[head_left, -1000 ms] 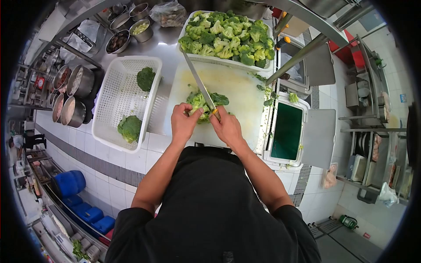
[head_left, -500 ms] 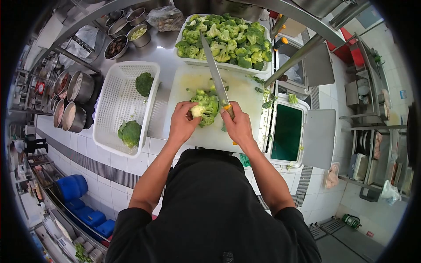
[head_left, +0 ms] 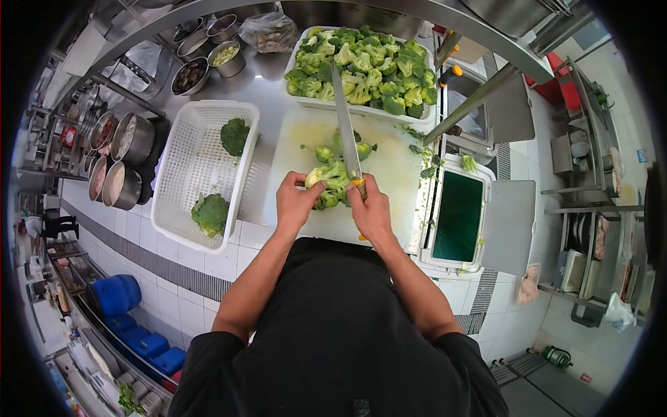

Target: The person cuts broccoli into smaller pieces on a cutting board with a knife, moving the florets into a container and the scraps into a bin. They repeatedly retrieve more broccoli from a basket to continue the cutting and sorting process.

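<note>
Stainless steel surface (head_left: 267,80) ran beneath a white cutting board (head_left: 394,167), with a perforated basket (head_left: 186,128) on the person's left and a crate (head_left: 309,103) of florets beyond. On the board's near half was the broccoli piece (head_left: 335,182), held by the left hand (head_left: 295,200), whose fingers pinched its pale stem end. The right hand (head_left: 373,208) had its fingers closed around the handle of the knife (head_left: 345,125).

Judging by looks, the broccoli would have been light, with a stiff stalk and brittle buds that crumbled under pressure, perhaps slick if damp; the stem seemed the best hold. Its stem pointed toward the person's left, the crown rightward, so the long axis ran roughly crosswise. The knife, rigid and best gripped by its handle, pointed away from the person, tip angled slightly left. Whether the blade touched the crown could not be told.
</note>
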Available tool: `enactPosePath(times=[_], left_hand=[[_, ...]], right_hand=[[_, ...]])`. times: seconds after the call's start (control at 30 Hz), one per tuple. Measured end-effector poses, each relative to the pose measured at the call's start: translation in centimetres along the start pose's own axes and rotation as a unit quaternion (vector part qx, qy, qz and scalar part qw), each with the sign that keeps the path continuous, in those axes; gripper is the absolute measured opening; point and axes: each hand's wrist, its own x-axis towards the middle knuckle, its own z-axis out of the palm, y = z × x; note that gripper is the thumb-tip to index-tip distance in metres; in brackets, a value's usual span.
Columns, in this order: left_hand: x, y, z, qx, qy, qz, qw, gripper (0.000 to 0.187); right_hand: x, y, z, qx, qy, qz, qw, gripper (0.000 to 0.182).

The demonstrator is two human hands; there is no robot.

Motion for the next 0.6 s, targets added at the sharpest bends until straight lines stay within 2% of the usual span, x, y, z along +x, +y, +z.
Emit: enactPosePath(times=[0.07,0.13,0.23,0.27,0.33,0.4,0.43,0.5,0.53,0.6], left_hand=[[0.3,-0.8,-0.2,-0.015,0.007,-0.005,1.000,0.038],[0.3,-0.8,-0.3,-0.032,0.015,-0.011,0.999,0.038],[0.0,-0.5,-0.2,-0.015,0.014,-0.012,1.000,0.041],[-0.1,-0.3,-0.1,0.014,0.013,-0.015,1.000,0.043],[-0.3,0.1,-0.2,0.042,0.008,-0.015,0.999,0.045],[-0.3,0.8,-1.2,0.223,-0.011,-0.001,0.975,0.042],[-0.6,1.2,-1.5,0.223,-0.012,0.000,0.975,0.042],[-1.4,1.7,-1.9,0.179,-0.019,0.234,0.956,0.040],[-1.1,1.2,-2.3,0.178,-0.017,0.232,0.956,0.040],[-0.4,0.5,-2.9,0.257,-0.128,0.320,0.903,0.046]], right_hand=[[-0.6,-0.5,-0.5,0.010,0.004,0.005,1.000,0.032],[-1.6,-1.6,-1.2,0.011,0.019,-0.045,0.999,0.032],[-2.0,-2.2,-0.8,0.010,0.042,-0.069,0.997,0.031],[-1.6,-1.3,-0.3,0.010,0.043,-0.068,0.997,0.031],[-0.2,0.7,0.8,-0.163,-0.059,-0.072,0.982,0.031],[0.4,0.8,0.5,-0.158,-0.069,-0.081,0.982,0.032],[0.5,0.7,0.2,-0.154,-0.081,-0.087,0.981,0.032],[0.8,0.3,-0.6,-0.156,-0.101,-0.076,0.980,0.032],[0.9,0.1,-0.8,-0.156,-0.124,-0.067,0.978,0.032],[1.9,0.2,-1.7,-0.104,-0.135,-0.046,0.984,0.032]])
